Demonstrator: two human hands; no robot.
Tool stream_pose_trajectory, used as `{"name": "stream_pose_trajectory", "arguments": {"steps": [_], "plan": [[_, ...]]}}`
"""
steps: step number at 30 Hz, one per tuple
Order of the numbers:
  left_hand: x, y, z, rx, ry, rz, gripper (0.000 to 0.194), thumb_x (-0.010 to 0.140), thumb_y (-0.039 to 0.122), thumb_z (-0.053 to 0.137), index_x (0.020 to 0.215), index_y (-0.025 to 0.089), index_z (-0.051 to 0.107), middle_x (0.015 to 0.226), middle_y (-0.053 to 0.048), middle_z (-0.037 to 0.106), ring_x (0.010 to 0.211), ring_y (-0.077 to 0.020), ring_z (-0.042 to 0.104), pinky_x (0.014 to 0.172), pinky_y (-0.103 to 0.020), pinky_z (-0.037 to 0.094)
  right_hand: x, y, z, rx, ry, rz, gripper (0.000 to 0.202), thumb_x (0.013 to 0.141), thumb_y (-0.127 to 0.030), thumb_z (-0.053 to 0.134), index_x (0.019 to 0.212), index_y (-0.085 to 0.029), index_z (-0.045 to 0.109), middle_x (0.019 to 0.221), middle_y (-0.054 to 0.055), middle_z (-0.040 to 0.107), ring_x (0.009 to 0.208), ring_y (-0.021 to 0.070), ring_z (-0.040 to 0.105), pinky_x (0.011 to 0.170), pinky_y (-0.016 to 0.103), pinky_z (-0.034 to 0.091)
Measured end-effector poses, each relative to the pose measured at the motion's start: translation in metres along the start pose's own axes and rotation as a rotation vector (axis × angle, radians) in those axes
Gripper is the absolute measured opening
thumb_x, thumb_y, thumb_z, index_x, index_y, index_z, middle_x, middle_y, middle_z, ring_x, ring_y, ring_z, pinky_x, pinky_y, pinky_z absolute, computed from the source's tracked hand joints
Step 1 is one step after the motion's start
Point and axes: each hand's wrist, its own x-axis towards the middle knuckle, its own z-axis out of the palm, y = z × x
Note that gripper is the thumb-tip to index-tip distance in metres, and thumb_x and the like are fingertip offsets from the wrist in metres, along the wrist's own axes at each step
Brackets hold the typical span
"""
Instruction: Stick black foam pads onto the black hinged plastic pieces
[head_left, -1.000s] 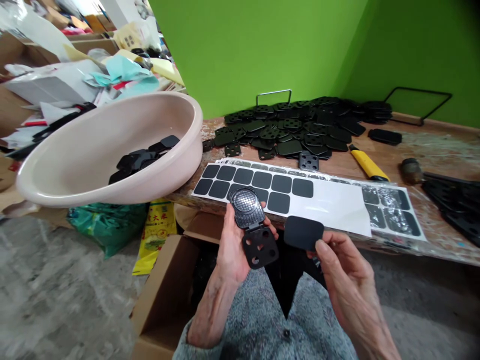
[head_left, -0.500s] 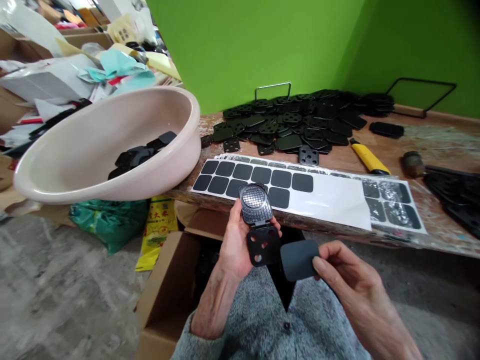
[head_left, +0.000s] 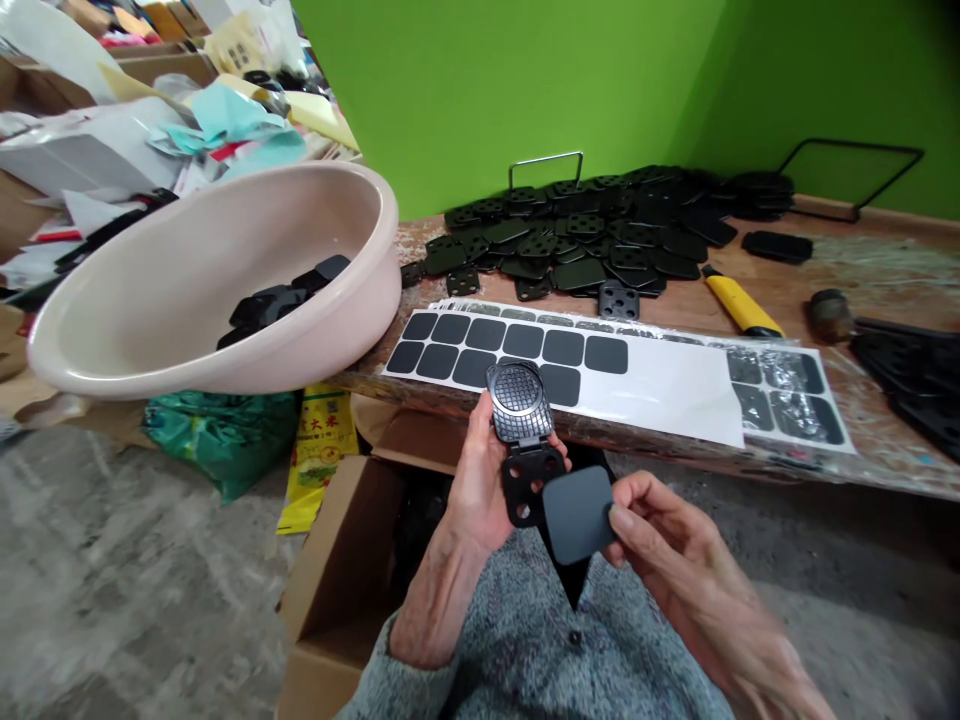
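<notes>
Unfolded in my left hand (head_left: 480, 490) lies a black hinged plastic piece (head_left: 523, 425), with a round ribbed pattern on its upper half and holes in its lower half. My right hand (head_left: 652, 525) pinches the right edge of a dark grey rounded-square pad (head_left: 579, 514). That pad overlaps the right side of the holed half; whether they touch I cannot tell. Beyond my hands, a white sheet (head_left: 667, 395) with rows of similar dark pads lies along the table's front edge.
A pile of black plates (head_left: 585, 240) covers the table's back. A yellow cutter (head_left: 739, 303) and a small jar (head_left: 829, 315) lie to the right. At left stands a large pink basin (head_left: 187, 260) holding black pieces. Below is an open cardboard box (head_left: 330, 570).
My right hand has brought the grey pad left, so that it now overlaps the holed half. My left hand and the hinged piece have shifted slightly right in view.
</notes>
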Motion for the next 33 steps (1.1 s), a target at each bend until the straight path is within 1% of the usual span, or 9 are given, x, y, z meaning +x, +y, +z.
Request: {"name": "stream_pose_trajectory", "arguments": {"steps": [2, 3, 5, 7, 9, 15, 20, 25, 33], "plan": [[0.0, -0.001, 0.0, -0.004, -0.026, -0.008, 0.055, 0.083, 0.062, 0.042, 0.077, 0.012, 0.064, 0.069, -0.008, 0.063, 0.065, -0.0192, 0.062, 0.067, -0.032, 0.051, 0.002, 0.001, 0.001, 0.023, -0.019, 0.004, 0.022, 0.082, -0.039, 0.065, 0.075, -0.02, 0.059, 0.075, 0.0, 0.052, 0.071, 0.0135, 0.047, 0.066, 0.025, 0.04], [0.0, -0.002, 0.0, -0.001, -0.037, -0.008, 0.055, 0.084, 0.062, 0.041, 0.077, 0.012, 0.065, 0.068, -0.008, 0.063, 0.066, -0.0196, 0.062, 0.068, -0.032, 0.051, 0.003, 0.003, 0.002, 0.039, -0.022, 0.004, 0.021, 0.083, -0.039, 0.064, 0.076, -0.02, 0.06, 0.082, 0.002, 0.055, 0.079, 0.0155, 0.05, 0.072, 0.027, 0.041], [0.0, -0.003, 0.001, 0.017, -0.037, 0.005, 0.056, 0.085, 0.061, 0.041, 0.078, 0.012, 0.065, 0.067, -0.009, 0.063, 0.067, -0.0199, 0.062, 0.068, -0.032, 0.051, 0.006, 0.008, 0.003, 0.067, 0.003, 0.002, 0.018, 0.084, -0.038, 0.063, 0.082, -0.02, 0.064, 0.104, 0.005, 0.057, 0.101, 0.0202, 0.05, 0.086, 0.031, 0.04], [0.0, -0.004, 0.003, 0.03, -0.013, 0.023, 0.055, 0.085, 0.06, 0.041, 0.078, 0.011, 0.066, 0.065, -0.008, 0.063, 0.066, -0.0195, 0.062, 0.066, -0.03, 0.051, 0.009, 0.013, 0.006, 0.091, 0.038, -0.003, 0.018, 0.084, -0.038, 0.063, 0.09, -0.021, 0.066, 0.118, 0.006, 0.054, 0.113, 0.0228, 0.046, 0.095, 0.035, 0.036], [0.0, -0.006, 0.005, 0.035, 0.013, 0.042, 0.055, 0.085, 0.059, 0.041, 0.077, 0.011, 0.066, 0.064, -0.008, 0.062, 0.065, -0.0189, 0.061, 0.065, -0.029, 0.051, 0.011, 0.017, 0.011, 0.115, 0.062, -0.006, 0.019, 0.084, -0.039, 0.062, 0.092, -0.021, 0.066, 0.119, 0.006, 0.055, 0.112, 0.0232, 0.047, 0.097, 0.037, 0.035], [0.003, -0.009, 0.005, 0.03, 0.03, 0.057, 0.054, 0.085, 0.059, 0.042, 0.079, 0.011, 0.067, 0.066, -0.009, 0.065, 0.066, -0.0196, 0.063, 0.067, -0.03, 0.052, 0.016, 0.022, 0.021, 0.148, 0.08, -0.025, 0.023, 0.084, -0.039, 0.061, 0.07, -0.021, 0.058, 0.099, 0.003, 0.058, 0.093, 0.0198, 0.051, 0.087, 0.033, 0.039], [0.007, -0.011, 0.001, -0.041, -0.015, 0.016, 0.056, 0.085, 0.06, 0.041, 0.09, 0.01, 0.068, 0.069, -0.009, 0.067, 0.065, -0.0197, 0.064, 0.065, -0.031, 0.052, 0.016, 0.026, 0.023, 0.178, 0.078, -0.031, 0.021, 0.085, -0.036, 0.06, 0.071, -0.02, 0.057, 0.089, 0.001, 0.052, 0.084, 0.0164, 0.046, 0.082, 0.029, 0.038], [0.008, -0.011, 0.002, -0.048, -0.002, 0.015, 0.056, 0.086, 0.059, 0.04, 0.094, 0.011, 0.067, 0.068, -0.008, 0.066, 0.062, -0.0187, 0.063, 0.063, -0.03, 0.052, 0.015, 0.027, 0.025, 0.192, 0.066, -0.049, 0.02, 0.086, -0.032, 0.059, 0.071, -0.019, 0.056, 0.087, 0.0, 0.048, 0.084, 0.0149, 0.042, 0.083, 0.028, 0.035], [0.008, -0.013, 0.001, -0.054, -0.024, 0.022, 0.055, 0.087, 0.058, 0.04, 0.093, 0.011, 0.067, 0.067, -0.007, 0.066, 0.059, -0.0177, 0.062, 0.061, -0.03, 0.051, 0.017, 0.028, 0.025, 0.187, 0.075, -0.052, 0.022, 0.086, -0.033, 0.061, 0.071, -0.018, 0.056, 0.089, 0.0, 0.049, 0.088, 0.0138, 0.041, 0.083, 0.024, 0.033]]}}
